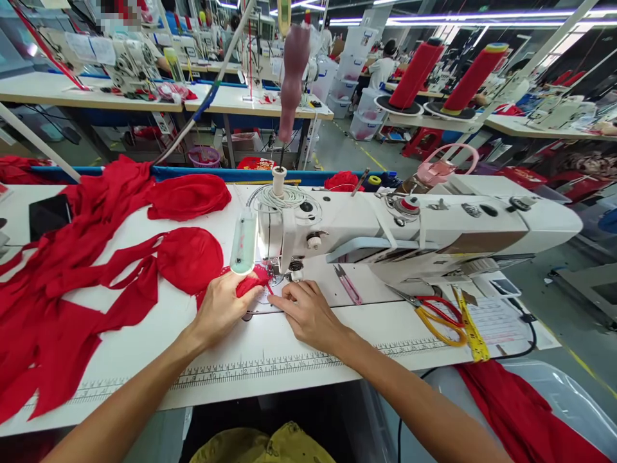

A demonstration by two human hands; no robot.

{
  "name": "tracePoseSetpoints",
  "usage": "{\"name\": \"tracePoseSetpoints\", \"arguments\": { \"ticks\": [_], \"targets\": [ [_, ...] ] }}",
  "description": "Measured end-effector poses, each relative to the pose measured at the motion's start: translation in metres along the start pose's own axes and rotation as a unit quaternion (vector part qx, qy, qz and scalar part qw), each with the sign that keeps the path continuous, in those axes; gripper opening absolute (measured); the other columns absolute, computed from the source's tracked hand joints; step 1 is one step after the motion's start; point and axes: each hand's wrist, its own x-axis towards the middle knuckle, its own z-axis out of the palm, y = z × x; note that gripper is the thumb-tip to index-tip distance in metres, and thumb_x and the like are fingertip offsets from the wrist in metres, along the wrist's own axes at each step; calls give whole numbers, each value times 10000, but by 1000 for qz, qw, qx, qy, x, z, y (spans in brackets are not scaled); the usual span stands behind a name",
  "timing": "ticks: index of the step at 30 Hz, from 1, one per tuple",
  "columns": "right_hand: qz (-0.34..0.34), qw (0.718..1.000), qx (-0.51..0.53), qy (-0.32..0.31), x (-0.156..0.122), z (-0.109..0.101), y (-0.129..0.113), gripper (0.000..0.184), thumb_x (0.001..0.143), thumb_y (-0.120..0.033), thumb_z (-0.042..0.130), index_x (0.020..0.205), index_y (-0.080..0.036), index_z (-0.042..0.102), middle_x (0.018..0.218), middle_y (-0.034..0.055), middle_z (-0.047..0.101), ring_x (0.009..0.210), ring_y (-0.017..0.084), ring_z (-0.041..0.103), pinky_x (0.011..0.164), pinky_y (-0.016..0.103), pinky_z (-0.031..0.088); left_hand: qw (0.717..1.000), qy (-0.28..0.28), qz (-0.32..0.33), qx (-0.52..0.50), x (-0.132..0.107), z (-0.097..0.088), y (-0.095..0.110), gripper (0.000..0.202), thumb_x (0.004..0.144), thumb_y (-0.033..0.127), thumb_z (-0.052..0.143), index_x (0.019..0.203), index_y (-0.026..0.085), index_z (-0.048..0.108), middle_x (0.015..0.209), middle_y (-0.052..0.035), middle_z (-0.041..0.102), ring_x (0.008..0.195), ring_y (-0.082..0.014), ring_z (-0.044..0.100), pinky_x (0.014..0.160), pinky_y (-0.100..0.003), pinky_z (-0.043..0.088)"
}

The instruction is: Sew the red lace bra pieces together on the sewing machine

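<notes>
Just in front of the needle of a white sewing machine [357, 222], a small piece of red fabric [254, 280] lies partly under the presser foot. My left hand [222, 310] is closed on this fabric from the left, thumb toward the needle. From the right, my right hand [311, 316] has its fingers drawn together at the fabric's narrow edge, close to the left thumb. Left of the machine is a heap of red cloth strips [116, 276], with a round gathered red piece [190, 258] beside my left hand. Part of the held fabric is hidden by my fingers.
Pink thread snips [348, 284] lie under the machine arm. Scissors [441, 319] with red and yellow handles and a yellow tape measure [471, 325] are at the right. A black phone [49, 217] sits far left. Red thread cones [417, 74] stand behind, and a plastic bin [544, 386] is lower right.
</notes>
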Motion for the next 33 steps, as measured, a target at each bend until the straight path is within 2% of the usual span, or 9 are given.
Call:
{"name": "tracePoseSetpoints", "arguments": {
  "ticks": [3,8,10,17,21,27,33],
  "targets": [
    [3,1000,3,16,-2,1,-1,441,848,4,484,1225,-161,644,923,54,572,843,194,484,802,352,354,999,4,31,13,-1,1,-2,171,922,320,551,864,206,664,761,-1,647,712,-168,586,666,-283,440],
    [-18,999,-23,18,-4,2,-3,345,889,-31,476,1143,-148,678,879,53,575,803,189,462,833,376,353,980,8,173,97,-7,8,-7,207,907,122,440,853,177,633,799,-41,588,766,-194,519,699,-323,385],
    [-19,999,-30,17,-4,2,-4,337,887,-36,487,1139,-153,678,878,51,576,793,185,458,850,379,353,971,9,203,127,-9,11,-9,216,909,85,423,830,171,606,756,-33,566,751,-198,497,696,-336,356],
    [-18,999,-39,14,-2,2,-4,364,889,-63,460,1208,-115,630,889,63,583,809,197,456,880,400,338,967,17,223,122,-11,16,-13,247,932,35,431,1003,159,633,799,-34,578,793,-202,505,755,-350,371],
    [-21,999,-37,4,-2,2,-5,339,887,-67,456,1174,-111,630,892,64,589,817,202,461,902,410,330,952,4,258,163,-14,20,-16,356,877,-26,419,1067,171,647,791,-14,550,767,-189,491,927,-448,364],
    [-25,999,-37,11,-3,2,-5,348,888,-70,480,1203,-121,619,889,54,591,820,202,465,929,417,329,942,-7,271,199,-17,21,-14,371,836,-42,426,1047,158,657,792,-12,555,765,-188,492,1030,-547,302],
    [-26,999,-37,13,-4,3,-3,355,876,-69,503,1205,-140,618,886,46,594,830,201,478,938,418,331,949,-22,254,188,-19,20,-13,332,846,-27,429,1009,165,646,799,-13,572,766,-188,519,1028,-562,292]
  ]
}}
